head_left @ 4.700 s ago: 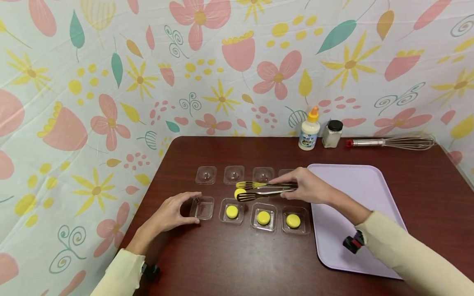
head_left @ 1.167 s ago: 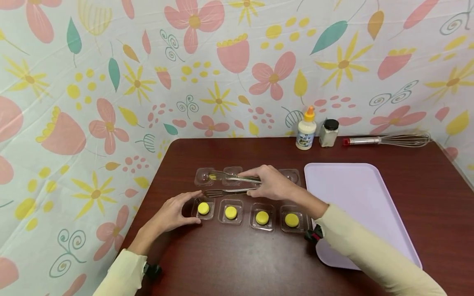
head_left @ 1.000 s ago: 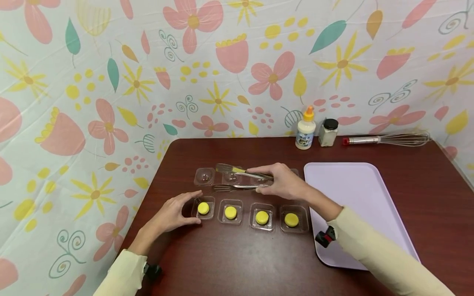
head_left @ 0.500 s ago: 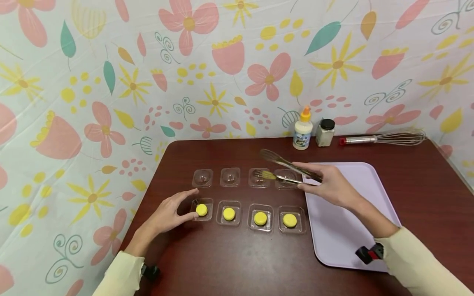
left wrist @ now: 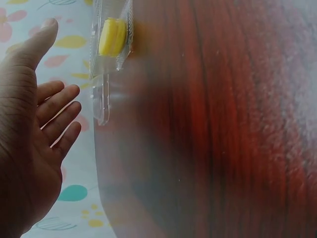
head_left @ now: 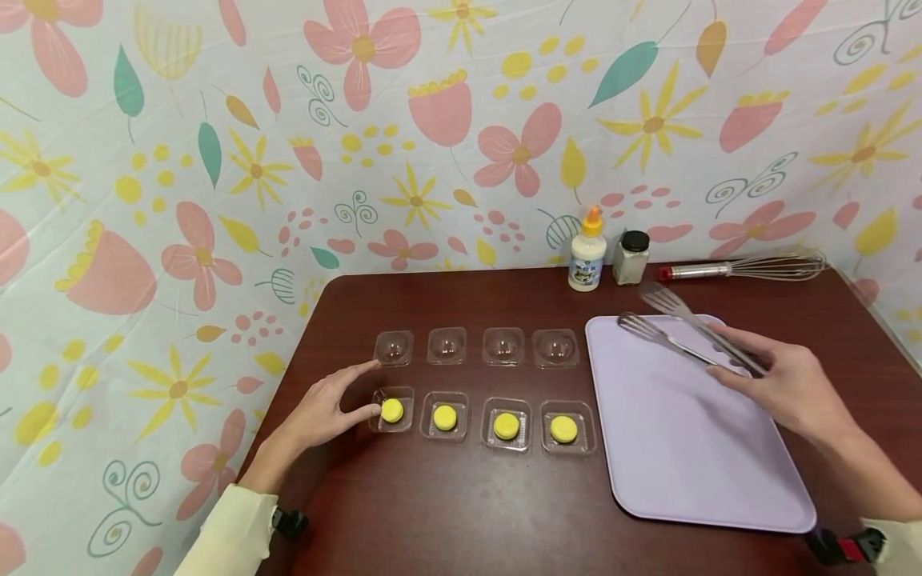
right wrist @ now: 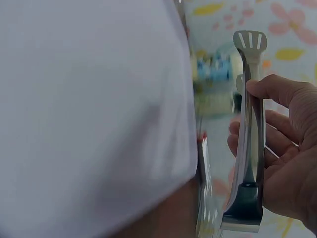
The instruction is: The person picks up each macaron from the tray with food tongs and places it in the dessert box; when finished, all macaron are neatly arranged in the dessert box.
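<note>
My right hand [head_left: 792, 388] holds metal tongs [right wrist: 245, 203] above the lavender tray [head_left: 691, 448]; their slotted tips stand apart with nothing between them. My left hand [head_left: 320, 410] is beside the leftmost clear plastic box base [head_left: 403, 426], fingers extended and thumb near its edge; whether they touch is unclear. In that base sits a yellow macaron [head_left: 392, 410], also seen in the left wrist view. To its right, more bases each hold one yellow macaron [head_left: 445, 418]. Behind them lies a row of clear domed lids [head_left: 448, 346].
At the back of the brown table [head_left: 461, 512] stand a squeeze bottle [head_left: 587, 260] with an orange tip and a jar [head_left: 631, 260] with a black lid. A whisk [head_left: 699, 272] with a red end lies to their right. A floral cloth [head_left: 461, 176] hangs behind.
A macaron has been set in the leftmost base. The tongs have let it go, and my right hand has carried them rightward over the tray. My left hand has barely moved.
</note>
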{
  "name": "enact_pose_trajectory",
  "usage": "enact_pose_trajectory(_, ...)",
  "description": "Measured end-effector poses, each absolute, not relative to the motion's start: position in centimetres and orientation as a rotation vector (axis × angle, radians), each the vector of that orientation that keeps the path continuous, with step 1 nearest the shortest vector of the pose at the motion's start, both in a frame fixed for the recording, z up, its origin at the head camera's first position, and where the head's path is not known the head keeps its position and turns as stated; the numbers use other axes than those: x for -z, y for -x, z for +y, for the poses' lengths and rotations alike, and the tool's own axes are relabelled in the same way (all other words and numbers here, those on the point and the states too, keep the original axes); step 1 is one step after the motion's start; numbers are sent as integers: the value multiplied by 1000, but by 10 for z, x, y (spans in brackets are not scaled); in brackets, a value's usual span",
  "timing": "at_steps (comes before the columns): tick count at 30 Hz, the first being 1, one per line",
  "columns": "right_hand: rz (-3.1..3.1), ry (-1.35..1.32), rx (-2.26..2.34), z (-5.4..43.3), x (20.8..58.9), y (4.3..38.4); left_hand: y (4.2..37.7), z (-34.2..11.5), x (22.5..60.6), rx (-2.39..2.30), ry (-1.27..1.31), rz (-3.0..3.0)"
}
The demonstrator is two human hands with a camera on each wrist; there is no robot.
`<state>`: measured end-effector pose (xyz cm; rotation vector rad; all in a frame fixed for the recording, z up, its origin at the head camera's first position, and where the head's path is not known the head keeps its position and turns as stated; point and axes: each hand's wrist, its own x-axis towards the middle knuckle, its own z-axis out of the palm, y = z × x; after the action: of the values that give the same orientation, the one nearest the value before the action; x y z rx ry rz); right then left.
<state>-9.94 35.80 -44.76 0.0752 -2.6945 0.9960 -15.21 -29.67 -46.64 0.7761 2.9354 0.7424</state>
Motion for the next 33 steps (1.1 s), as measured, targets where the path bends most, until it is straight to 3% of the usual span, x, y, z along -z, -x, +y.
enact_pose_trajectory(12, -2727, 363, -925, 428, 477, 71, 158, -300, 463, -727, -750, 2957)
enact_pose_trajectory(23, -2475, 433, -1294, 448, 502, 59, 166, -294, 462, -693, -733, 2966)
enact_pose_trajectory(33, -2453, 521, -1232, 447, 513, 56, 177, -284, 459, -658, -788, 2973)
